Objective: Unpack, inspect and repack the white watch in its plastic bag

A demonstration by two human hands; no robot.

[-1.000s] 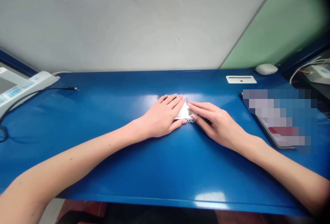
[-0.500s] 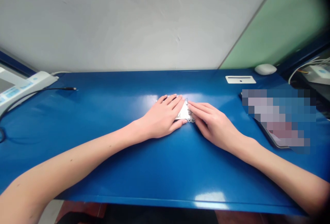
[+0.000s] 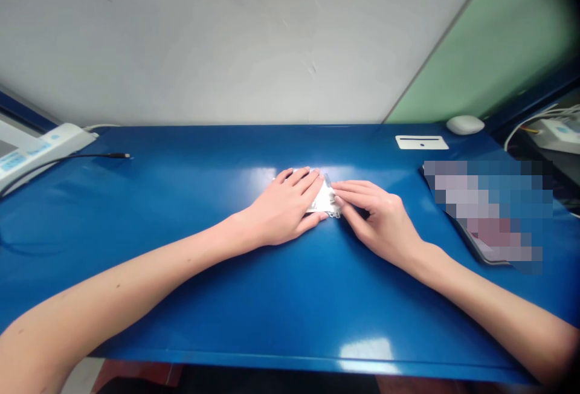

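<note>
A small silvery-white packet (image 3: 324, 200) lies flat near the middle of the blue table (image 3: 181, 249), mostly covered by my hands. My left hand (image 3: 285, 206) rests palm down on its left part, fingers stretched out flat. My right hand (image 3: 376, 216) touches the packet's right edge, its fingertips pressed together against it and its knuckles raised. Only a narrow strip of the packet shows between the two hands.
A dark tablet-like device (image 3: 487, 216), partly blurred out, lies at the right. Behind it sit a white card (image 3: 421, 142) and a white rounded object (image 3: 464, 124). A white device (image 3: 40, 149) and a black cable (image 3: 67, 161) are at the left. A grey wall panel (image 3: 226, 43) stands behind.
My right hand has drawn its fingers together and raised its knuckles at the packet's right edge, covering more of the packet. My left hand has stayed flat in place.
</note>
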